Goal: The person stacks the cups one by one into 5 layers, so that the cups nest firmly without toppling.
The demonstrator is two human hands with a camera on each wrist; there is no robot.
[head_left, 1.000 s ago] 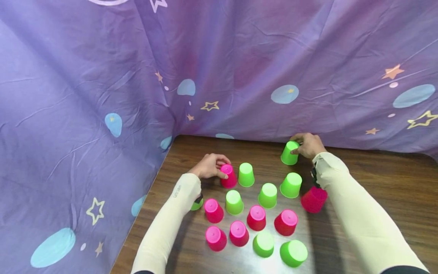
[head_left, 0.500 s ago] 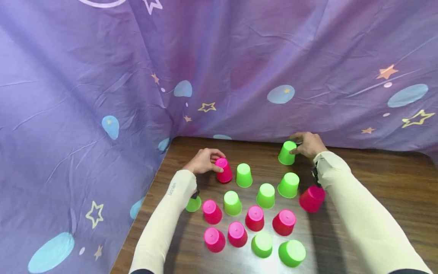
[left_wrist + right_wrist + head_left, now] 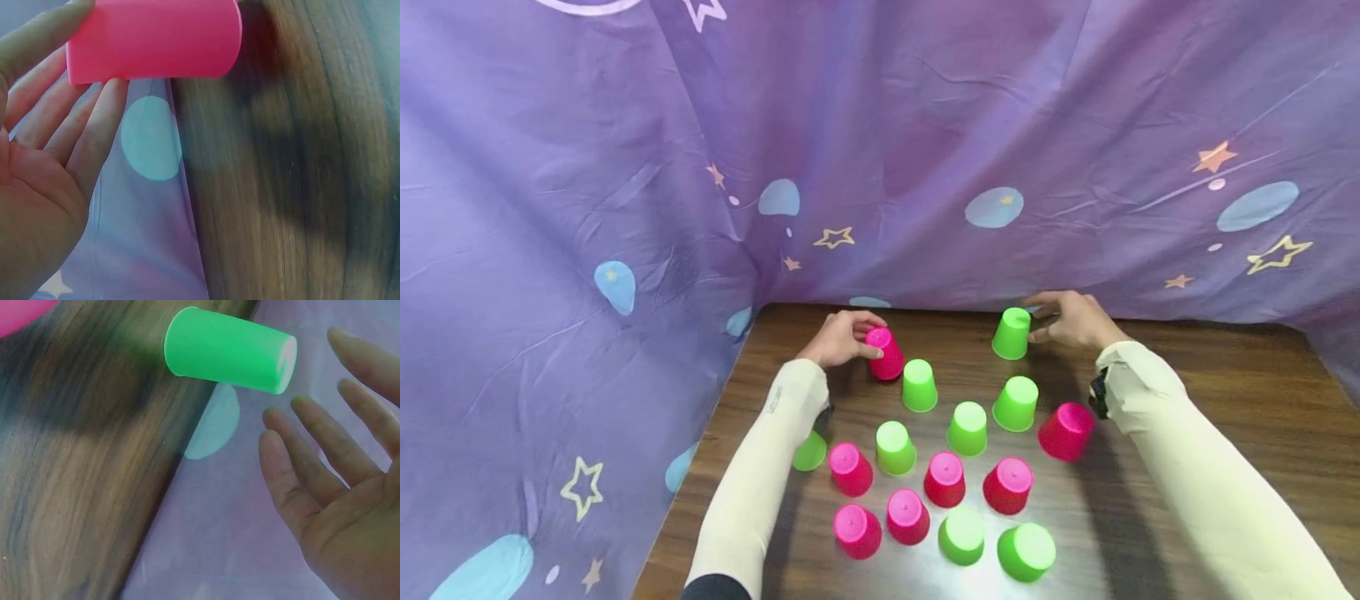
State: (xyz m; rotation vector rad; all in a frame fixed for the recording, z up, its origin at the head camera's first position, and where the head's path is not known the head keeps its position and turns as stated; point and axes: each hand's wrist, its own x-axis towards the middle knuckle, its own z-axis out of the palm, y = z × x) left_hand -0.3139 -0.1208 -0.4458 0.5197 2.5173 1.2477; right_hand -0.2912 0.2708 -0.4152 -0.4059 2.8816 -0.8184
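My left hand (image 3: 842, 337) pinches an upside-down pink cup (image 3: 886, 358) near the back left of the table, thumb on one side and fingers on the other. The left wrist view shows the same pink cup (image 3: 156, 40) between thumb and fingertips; whether its rim touches the wood I cannot tell. At the back right, a green cup (image 3: 1011, 335) stands upside down. My right hand (image 3: 1070, 321) is just right of it, and in the right wrist view its spread fingers (image 3: 337, 447) are apart from the green cup (image 3: 228, 351).
Several upside-down green and pink cups stand spread over the wooden table (image 3: 1195, 400), including a green cup (image 3: 919, 386) near my left hand and a pink cup (image 3: 1066, 432) by my right wrist. A purple patterned cloth (image 3: 895, 167) hangs behind and at the left.
My left hand has carried the pink cup toward the back of the table. My right hand has let go of the green cup and drawn off to its right. The view has shifted slightly.
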